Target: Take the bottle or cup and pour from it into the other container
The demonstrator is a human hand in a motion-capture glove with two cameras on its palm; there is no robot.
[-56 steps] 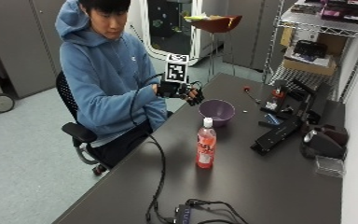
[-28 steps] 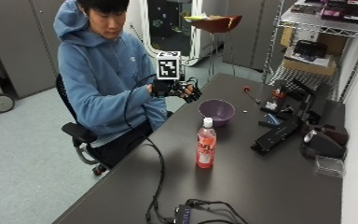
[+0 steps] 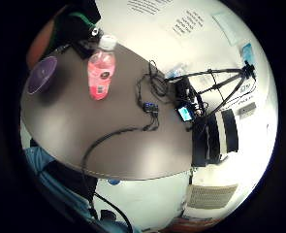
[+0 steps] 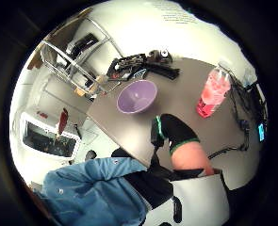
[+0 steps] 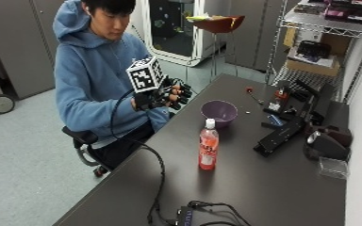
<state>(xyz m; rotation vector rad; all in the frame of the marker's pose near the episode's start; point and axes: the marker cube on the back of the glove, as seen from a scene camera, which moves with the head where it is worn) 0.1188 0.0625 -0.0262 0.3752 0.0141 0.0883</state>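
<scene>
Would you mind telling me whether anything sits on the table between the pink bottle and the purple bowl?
Nothing: in the outside view, only bare dark table separates the bottle from the bowl.

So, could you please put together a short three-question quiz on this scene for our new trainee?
1. True or false: the gloved right hand already holds the bottle.
2. The bottle's cap is: A) on, B) off.
3. What colour is the bowl standing beyond the bottle on the table?

Key: 1 false, the hand is raised at the table's edge, apart from both; 2 A; 3 purple.
</scene>
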